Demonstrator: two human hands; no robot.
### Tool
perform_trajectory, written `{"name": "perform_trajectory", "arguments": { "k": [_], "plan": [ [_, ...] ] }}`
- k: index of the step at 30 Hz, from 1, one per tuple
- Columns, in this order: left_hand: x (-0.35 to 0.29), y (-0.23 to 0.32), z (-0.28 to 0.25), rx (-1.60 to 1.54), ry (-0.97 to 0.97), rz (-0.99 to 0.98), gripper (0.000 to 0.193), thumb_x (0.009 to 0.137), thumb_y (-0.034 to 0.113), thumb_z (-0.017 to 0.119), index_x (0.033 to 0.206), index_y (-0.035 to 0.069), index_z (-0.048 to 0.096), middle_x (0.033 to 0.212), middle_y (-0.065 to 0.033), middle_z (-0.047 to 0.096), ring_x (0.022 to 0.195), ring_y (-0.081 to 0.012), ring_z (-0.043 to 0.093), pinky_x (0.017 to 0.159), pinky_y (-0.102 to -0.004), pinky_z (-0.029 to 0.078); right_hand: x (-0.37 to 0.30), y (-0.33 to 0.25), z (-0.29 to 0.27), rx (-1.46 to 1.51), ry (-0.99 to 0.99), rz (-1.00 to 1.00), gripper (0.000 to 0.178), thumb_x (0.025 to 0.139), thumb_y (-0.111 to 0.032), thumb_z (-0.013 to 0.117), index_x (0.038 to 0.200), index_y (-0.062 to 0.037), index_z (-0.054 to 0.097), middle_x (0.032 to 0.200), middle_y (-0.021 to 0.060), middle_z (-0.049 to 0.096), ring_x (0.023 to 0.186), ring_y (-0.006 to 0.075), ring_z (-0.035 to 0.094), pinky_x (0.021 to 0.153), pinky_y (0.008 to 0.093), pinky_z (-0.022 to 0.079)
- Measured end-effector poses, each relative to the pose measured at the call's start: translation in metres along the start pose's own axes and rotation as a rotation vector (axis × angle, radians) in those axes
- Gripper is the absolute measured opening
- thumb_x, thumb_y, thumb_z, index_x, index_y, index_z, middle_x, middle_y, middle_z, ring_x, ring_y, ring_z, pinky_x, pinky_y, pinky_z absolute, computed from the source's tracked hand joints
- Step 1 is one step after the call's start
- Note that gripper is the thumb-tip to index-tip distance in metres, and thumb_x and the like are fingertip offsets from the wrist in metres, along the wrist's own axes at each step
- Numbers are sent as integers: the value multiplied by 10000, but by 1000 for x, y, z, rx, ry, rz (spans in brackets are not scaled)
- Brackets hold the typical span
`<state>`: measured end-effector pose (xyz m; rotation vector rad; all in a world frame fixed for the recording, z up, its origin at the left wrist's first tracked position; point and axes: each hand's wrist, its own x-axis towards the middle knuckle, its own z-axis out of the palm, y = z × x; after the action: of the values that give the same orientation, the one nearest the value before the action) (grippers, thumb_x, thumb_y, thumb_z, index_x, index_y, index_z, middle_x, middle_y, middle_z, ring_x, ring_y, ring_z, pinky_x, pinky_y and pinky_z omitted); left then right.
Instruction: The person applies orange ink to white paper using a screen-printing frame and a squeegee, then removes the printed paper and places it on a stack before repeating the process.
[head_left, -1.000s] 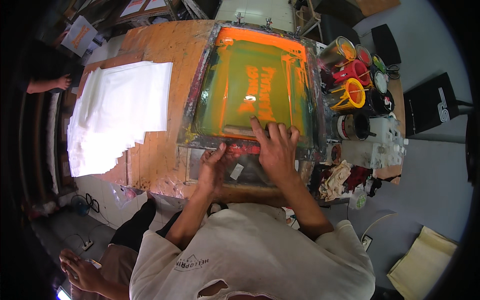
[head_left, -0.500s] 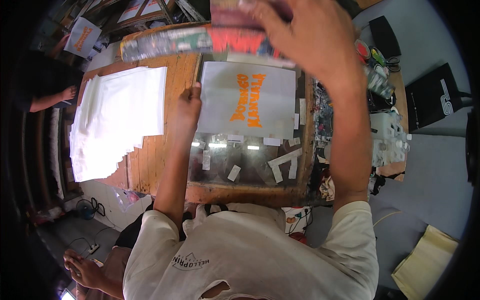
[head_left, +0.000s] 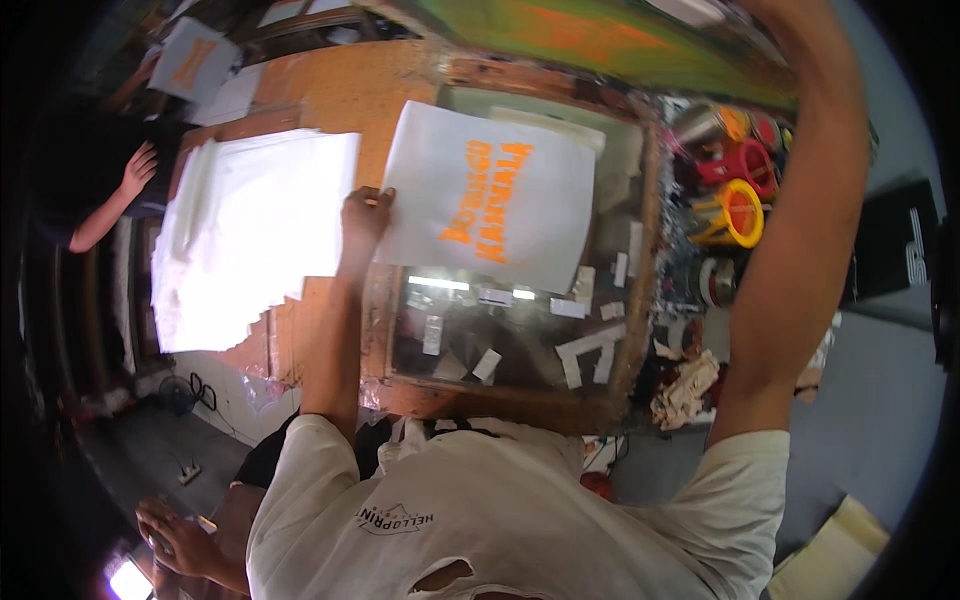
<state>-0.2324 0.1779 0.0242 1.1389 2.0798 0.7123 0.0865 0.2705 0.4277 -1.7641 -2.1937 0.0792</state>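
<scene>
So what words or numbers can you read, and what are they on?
I won't copy them, but:
White sheet in the left hand: two orange words.
Shirt: small dark words.
Flat black thing: pale lettering.
Far sheet: orange, too blurred to read.
Green screen: orange marks, too blurred.

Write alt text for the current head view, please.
A person's left hand holds the left edge of a white sheet with orange lettering. The right arm extends toward a tilted green and orange printing screen, its hand mostly out of view; a stack of white sheets lies left, stained containers right.
</scene>
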Motion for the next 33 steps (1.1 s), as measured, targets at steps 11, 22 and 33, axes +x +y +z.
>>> {"name": "perform_trajectory", "arguments": {
  "k": [11,22,33],
  "plan": [
    [1,-110,-117,405,711,253,637,991,282,649,1486,-65,449,1548,-288,454,1458,-436,410,1182,-556,345,24,49,31,222,119,-190,545,1007,-563,587,1054,-35,716,813,14,573,747,110,506,704,276,399],
    [-142,-92,5,376,173,218,515,970,303,666,1387,15,570,1456,-219,540,1410,-375,446,1205,-586,259,6,40,40,327,72,-200,552,1007,-541,605,1202,-39,726,847,26,661,593,104,498,621,273,444],
    [-81,-105,-48,108,354,60,242,838,346,794,872,107,816,1021,-95,763,1009,-302,668,967,-461,443,-17,30,43,273,91,-229,488,1014,-478,615,1167,-25,712,836,92,684,626,156,560,723,329,494]
  ]
}}
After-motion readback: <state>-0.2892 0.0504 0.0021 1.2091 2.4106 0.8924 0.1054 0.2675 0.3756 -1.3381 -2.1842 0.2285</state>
